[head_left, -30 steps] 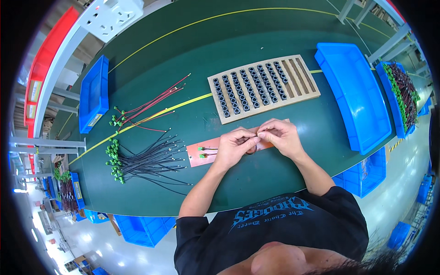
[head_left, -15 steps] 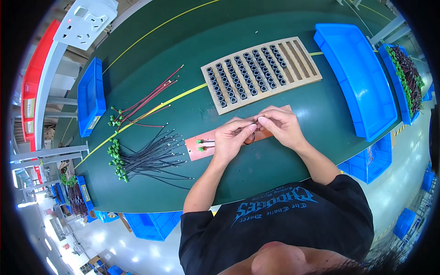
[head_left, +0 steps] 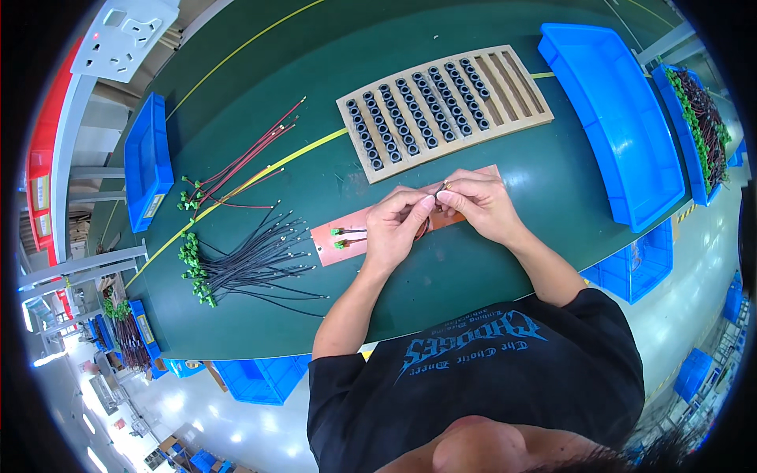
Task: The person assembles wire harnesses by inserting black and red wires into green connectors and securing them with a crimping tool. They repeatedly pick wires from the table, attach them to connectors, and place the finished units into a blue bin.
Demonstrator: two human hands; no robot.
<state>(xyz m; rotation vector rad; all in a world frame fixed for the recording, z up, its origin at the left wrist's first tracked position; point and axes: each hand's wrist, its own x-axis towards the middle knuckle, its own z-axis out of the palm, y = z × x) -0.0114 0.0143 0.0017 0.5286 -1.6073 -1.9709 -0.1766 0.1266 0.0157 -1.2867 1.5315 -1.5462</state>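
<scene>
My left hand (head_left: 397,229) and my right hand (head_left: 482,206) meet above a copper-coloured board (head_left: 326,246). Thumb and fingers of both are pinched together on a thin dark wire, whose small end pokes up between the fingertips. Part of the wire loops below them, and the rest is covered by my hands. Two green connectors (head_left: 341,244) with short wires lie on the left part of the board. Farther left rests a bundle of black wires (head_left: 248,264) with green connectors. Several red wires (head_left: 256,150), also with green connectors, lie beyond it.
A wooden rack (head_left: 371,172) with rows of black ring-shaped parts stands beyond my hands; its right slots hold none. To its right is a large blue bin (head_left: 623,134), then a blue bin of wires (head_left: 698,134). A smaller blue bin (head_left: 148,165) stands at the left.
The wire end now stands up between my fingertips, where before it was hidden. My hands stay together over the board, and the whole view has shifted slightly.
</scene>
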